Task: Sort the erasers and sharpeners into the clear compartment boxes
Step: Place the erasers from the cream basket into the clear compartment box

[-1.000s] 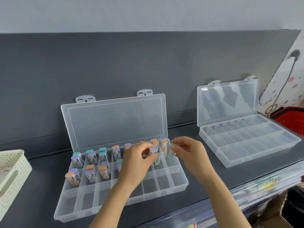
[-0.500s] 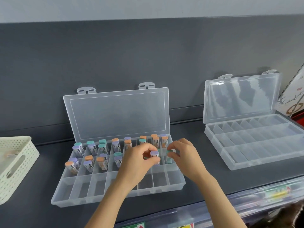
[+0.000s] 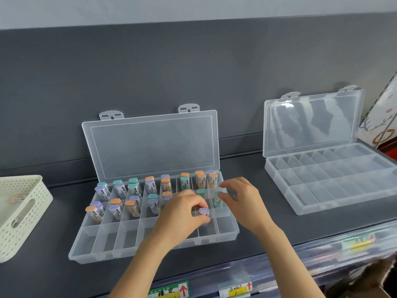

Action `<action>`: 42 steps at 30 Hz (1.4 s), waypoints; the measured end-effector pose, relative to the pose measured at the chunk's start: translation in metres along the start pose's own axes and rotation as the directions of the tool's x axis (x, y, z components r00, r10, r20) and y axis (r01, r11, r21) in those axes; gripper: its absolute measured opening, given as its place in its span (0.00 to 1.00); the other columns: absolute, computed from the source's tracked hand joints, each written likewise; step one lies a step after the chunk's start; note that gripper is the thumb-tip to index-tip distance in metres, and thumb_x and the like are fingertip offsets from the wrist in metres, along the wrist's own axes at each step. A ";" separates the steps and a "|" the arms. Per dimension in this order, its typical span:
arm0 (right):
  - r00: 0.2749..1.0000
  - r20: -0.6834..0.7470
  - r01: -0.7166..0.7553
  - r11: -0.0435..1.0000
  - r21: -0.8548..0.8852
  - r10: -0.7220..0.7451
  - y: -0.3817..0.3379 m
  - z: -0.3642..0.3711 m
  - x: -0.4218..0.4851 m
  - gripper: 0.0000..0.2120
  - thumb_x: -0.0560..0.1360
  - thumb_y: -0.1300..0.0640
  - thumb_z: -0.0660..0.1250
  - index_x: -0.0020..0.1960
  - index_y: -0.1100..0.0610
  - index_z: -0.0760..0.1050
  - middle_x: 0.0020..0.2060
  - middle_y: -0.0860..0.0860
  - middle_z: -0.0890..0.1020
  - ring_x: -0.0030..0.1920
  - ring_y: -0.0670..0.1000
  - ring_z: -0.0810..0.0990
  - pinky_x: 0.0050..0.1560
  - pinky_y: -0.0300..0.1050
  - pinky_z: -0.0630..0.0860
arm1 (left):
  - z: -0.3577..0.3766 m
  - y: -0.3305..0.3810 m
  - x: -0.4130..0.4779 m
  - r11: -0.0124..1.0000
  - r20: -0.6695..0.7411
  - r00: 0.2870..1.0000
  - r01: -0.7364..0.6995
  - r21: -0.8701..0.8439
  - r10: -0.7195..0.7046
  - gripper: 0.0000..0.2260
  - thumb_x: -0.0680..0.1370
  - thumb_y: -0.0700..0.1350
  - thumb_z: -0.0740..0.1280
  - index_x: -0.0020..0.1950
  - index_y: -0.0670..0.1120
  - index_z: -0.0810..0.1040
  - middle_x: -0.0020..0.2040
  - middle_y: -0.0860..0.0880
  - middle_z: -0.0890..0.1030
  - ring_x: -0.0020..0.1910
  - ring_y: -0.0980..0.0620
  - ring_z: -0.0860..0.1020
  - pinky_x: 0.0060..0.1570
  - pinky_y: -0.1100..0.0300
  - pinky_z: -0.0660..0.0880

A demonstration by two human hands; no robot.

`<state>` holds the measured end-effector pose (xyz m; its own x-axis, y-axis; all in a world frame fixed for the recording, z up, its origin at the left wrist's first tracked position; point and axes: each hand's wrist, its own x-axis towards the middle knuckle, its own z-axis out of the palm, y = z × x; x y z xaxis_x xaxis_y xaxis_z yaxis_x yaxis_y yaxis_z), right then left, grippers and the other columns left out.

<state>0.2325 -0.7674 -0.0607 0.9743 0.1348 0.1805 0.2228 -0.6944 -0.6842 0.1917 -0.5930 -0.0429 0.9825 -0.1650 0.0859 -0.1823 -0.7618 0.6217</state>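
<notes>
Back two rows of the left box (image 3: 150, 252) nearly full, my left hand (image 3: 182, 211) pinching a purple-capped piece (image 3: 204, 212) over the middle row, right hand (image 3: 242, 201) loose by a teal one (image 3: 217, 200) (touching? can't tell), front row and right box (image 3: 333, 204) empty.

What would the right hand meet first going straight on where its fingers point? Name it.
Likely the teal-capped eraser standing in the compartment box, just beyond the right hand; depth is unclear.

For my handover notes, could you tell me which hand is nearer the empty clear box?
Right. The right hand is left of the empty box; the left hand is farther left, pinching a purple-capped piece.
</notes>
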 end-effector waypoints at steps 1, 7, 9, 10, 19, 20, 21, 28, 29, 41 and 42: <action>1.000 -0.005 -0.004 1.000 0.002 0.004 0.000 0.000 -0.001 0.11 0.76 0.54 0.67 0.58 0.52 0.78 0.56 0.47 0.76 0.48 0.46 0.77 0.53 0.37 0.77 | 0.002 -0.001 -0.001 1.000 -0.001 1.000 0.004 0.021 -0.004 0.04 0.73 0.47 0.72 0.46 0.51 0.81 0.47 0.58 0.75 0.47 0.57 0.75 0.47 0.67 0.71; 0.999 -0.027 -0.017 1.000 0.014 0.018 -0.003 -0.002 -0.003 0.13 0.76 0.54 0.66 0.61 0.52 0.76 0.58 0.48 0.77 0.53 0.47 0.78 0.54 0.38 0.76 | 0.008 -0.005 -0.005 0.998 -0.041 0.999 0.013 0.061 -0.011 0.06 0.73 0.48 0.72 0.49 0.50 0.82 0.50 0.57 0.75 0.50 0.58 0.74 0.49 0.65 0.70; 1.000 -0.026 -0.015 1.000 0.014 0.015 -0.004 -0.002 -0.003 0.14 0.76 0.54 0.66 0.62 0.53 0.76 0.59 0.48 0.77 0.54 0.47 0.78 0.55 0.39 0.76 | 0.008 -0.005 -0.004 0.998 -0.040 0.999 0.031 0.062 -0.028 0.07 0.73 0.49 0.72 0.51 0.50 0.82 0.50 0.57 0.75 0.50 0.58 0.74 0.50 0.64 0.71; 1.000 -0.025 -0.014 1.000 0.015 0.014 -0.005 -0.003 -0.003 0.14 0.76 0.54 0.66 0.62 0.52 0.76 0.59 0.48 0.77 0.54 0.47 0.78 0.55 0.40 0.76 | 0.008 -0.005 -0.004 0.997 -0.038 0.999 0.038 0.062 -0.036 0.08 0.74 0.49 0.72 0.51 0.50 0.82 0.50 0.57 0.75 0.51 0.57 0.74 0.49 0.64 0.71; 0.999 0.002 0.053 0.998 0.027 -0.053 -0.017 -0.008 0.002 0.16 0.76 0.53 0.67 0.63 0.50 0.75 0.60 0.46 0.77 0.55 0.46 0.77 0.55 0.39 0.76 | -0.011 -0.004 -0.015 0.996 -0.078 0.995 0.062 0.066 -0.057 0.24 0.72 0.58 0.70 0.66 0.56 0.73 0.63 0.60 0.71 0.63 0.60 0.69 0.60 0.65 0.67; 0.997 0.012 0.079 0.997 0.021 -0.079 -0.019 -0.008 0.002 0.16 0.76 0.53 0.67 0.63 0.50 0.75 0.60 0.46 0.76 0.53 0.44 0.76 0.53 0.34 0.74 | -0.015 -0.003 -0.016 0.995 -0.086 0.995 0.060 0.079 -0.053 0.26 0.72 0.58 0.70 0.69 0.56 0.71 0.66 0.60 0.70 0.65 0.60 0.68 0.62 0.65 0.65; 0.994 0.026 0.105 0.994 0.012 -0.105 -0.021 -0.008 0.002 0.16 0.76 0.53 0.67 0.64 0.50 0.74 0.60 0.45 0.76 0.52 0.42 0.74 0.50 0.29 0.71 | -0.019 -0.003 -0.018 0.993 -0.093 0.994 0.062 0.101 -0.053 0.28 0.73 0.58 0.70 0.71 0.56 0.68 0.69 0.60 0.68 0.67 0.60 0.66 0.64 0.66 0.62; 0.960 0.132 0.253 0.967 -0.024 -0.248 -0.035 -0.003 0.009 0.19 0.76 0.52 0.67 0.66 0.50 0.73 0.63 0.43 0.74 0.60 0.46 0.74 0.54 0.31 0.67 | -0.037 -0.021 -0.027 0.961 -0.165 0.984 0.113 0.251 -0.072 0.32 0.75 0.56 0.68 0.76 0.56 0.58 0.75 0.61 0.59 0.74 0.61 0.56 0.67 0.69 0.51; 0.954 0.140 0.272 0.962 -0.025 -0.266 -0.036 -0.002 0.010 0.19 0.76 0.52 0.67 0.66 0.50 0.73 0.63 0.44 0.74 0.60 0.47 0.74 0.54 0.32 0.67 | -0.038 -0.022 -0.029 0.955 -0.173 0.981 0.128 0.266 -0.083 0.32 0.75 0.57 0.67 0.76 0.57 0.57 0.75 0.62 0.57 0.74 0.61 0.55 0.66 0.69 0.50; 0.917 0.209 0.359 0.932 -0.057 -0.340 -0.095 0.018 -0.009 0.22 0.75 0.49 0.68 0.68 0.50 0.71 0.67 0.46 0.73 0.65 0.50 0.72 0.61 0.38 0.68 | -0.083 -0.051 -0.076 0.944 -0.207 0.975 0.143 0.298 -0.083 0.34 0.74 0.59 0.67 0.76 0.58 0.55 0.75 0.61 0.56 0.74 0.60 0.54 0.72 0.61 0.54; 0.919 0.203 0.356 0.932 -0.062 -0.337 -0.102 0.020 -0.011 0.22 0.75 0.49 0.68 0.68 0.50 0.71 0.67 0.46 0.73 0.65 0.50 0.72 0.62 0.39 0.68 | -0.090 -0.054 -0.082 0.943 -0.204 0.976 0.134 0.303 -0.073 0.34 0.74 0.59 0.67 0.76 0.57 0.55 0.75 0.61 0.56 0.74 0.60 0.53 0.72 0.62 0.53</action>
<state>0.1995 -0.6840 -0.0074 0.8272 0.5015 0.2534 0.5524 -0.6436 -0.5298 0.1247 -0.4820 -0.0139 0.9801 0.0224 0.1973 -0.0516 -0.9308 0.3620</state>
